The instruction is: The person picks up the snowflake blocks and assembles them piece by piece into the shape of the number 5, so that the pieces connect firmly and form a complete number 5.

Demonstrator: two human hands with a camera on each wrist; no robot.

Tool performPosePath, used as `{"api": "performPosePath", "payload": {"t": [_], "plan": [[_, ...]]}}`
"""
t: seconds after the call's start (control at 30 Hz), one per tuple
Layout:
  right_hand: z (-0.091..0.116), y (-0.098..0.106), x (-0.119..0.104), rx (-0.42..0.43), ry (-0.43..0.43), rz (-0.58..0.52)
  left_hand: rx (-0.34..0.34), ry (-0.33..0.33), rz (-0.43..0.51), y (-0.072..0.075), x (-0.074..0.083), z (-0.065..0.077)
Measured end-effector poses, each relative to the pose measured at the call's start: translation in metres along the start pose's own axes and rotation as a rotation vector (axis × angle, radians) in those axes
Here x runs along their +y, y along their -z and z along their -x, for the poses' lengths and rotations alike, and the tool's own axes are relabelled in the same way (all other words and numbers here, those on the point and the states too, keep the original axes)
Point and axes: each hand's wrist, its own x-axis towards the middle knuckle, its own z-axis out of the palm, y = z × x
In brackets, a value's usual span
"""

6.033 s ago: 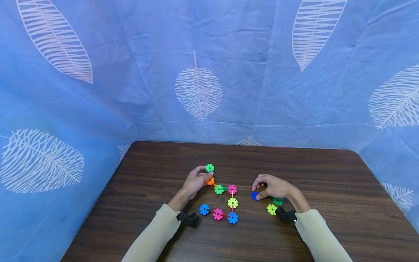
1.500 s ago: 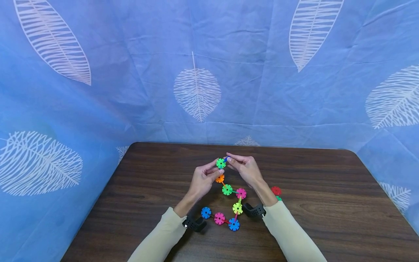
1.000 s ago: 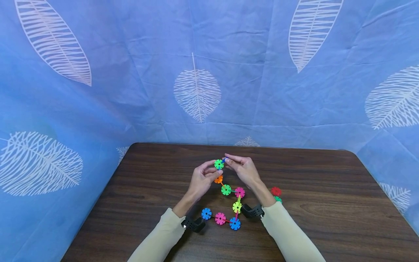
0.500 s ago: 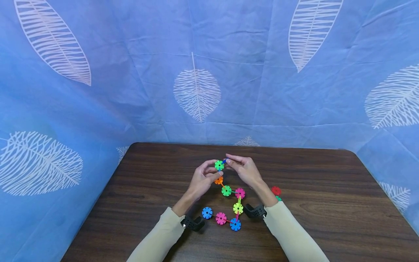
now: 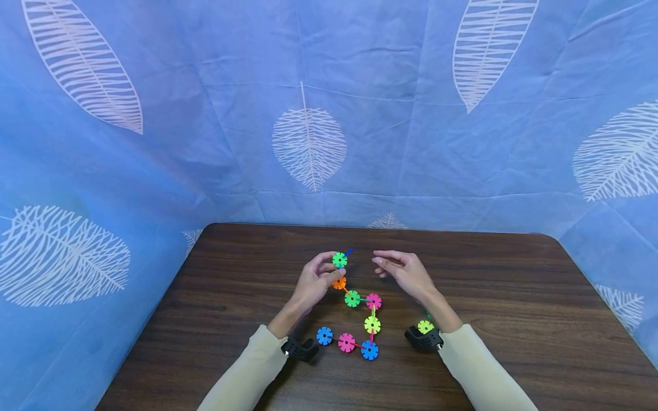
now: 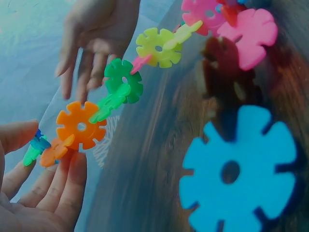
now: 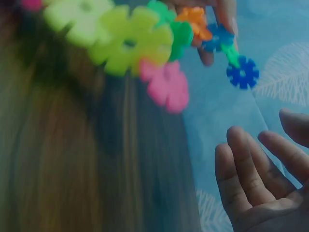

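A chain of interlocking snowflake discs rises from the table. My left hand (image 5: 315, 281) pinches its upper part between thumb and fingers, next to an orange disc (image 6: 81, 125). Above the thumb sits a green disc (image 5: 340, 260), with a dark blue disc (image 7: 243, 72) slotted into it at the chain's end. My right hand (image 5: 408, 275) hovers apart from the chain on the right, fingers loosely extended and holding nothing. Lower down the chain are a yellow disc (image 5: 372, 325), a pink disc (image 5: 346, 342) and a light blue disc (image 6: 239, 169) at the other end.
Beside the right wristband (image 5: 424, 338) lies a loose yellow-green disc (image 5: 425, 327); a green disc (image 5: 429, 315) peeks out by the forearm. The dark wooden table (image 5: 247, 251) ends at a blue leaf-patterned cloth (image 5: 390, 142).
My right hand has let go of the dark blue disc and moved right, leaving it on the chain. The loose red disc is now hidden by the right arm; the yellow-green one shows.
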Motion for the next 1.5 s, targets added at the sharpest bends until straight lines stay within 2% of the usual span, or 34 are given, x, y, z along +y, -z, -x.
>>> {"api": "performPosePath", "payload": {"t": [0.27,0.5,0.7,0.9,1.27,1.5], "plan": [[0.022,0.034,0.014,-0.012,-0.075,0.151,0.015,0.047,-0.030,0.007,-0.004,-0.001],[0.046,0.065,0.030,-0.013,-0.072,0.259,-0.014,0.113,-0.009,0.011,-0.008,-0.002],[0.059,0.084,0.041,-0.009,-0.097,0.317,-0.017,0.155,0.009,0.014,-0.011,-0.003],[0.064,0.094,0.048,-0.013,-0.118,0.348,-0.021,0.167,-0.003,0.014,-0.011,-0.003],[0.062,0.100,0.059,-0.086,-0.179,0.286,0.013,0.172,-0.048,0.012,-0.012,-0.001],[0.064,0.099,0.058,-0.127,-0.130,0.296,0.017,0.149,-0.037,0.011,-0.014,-0.001]]}}
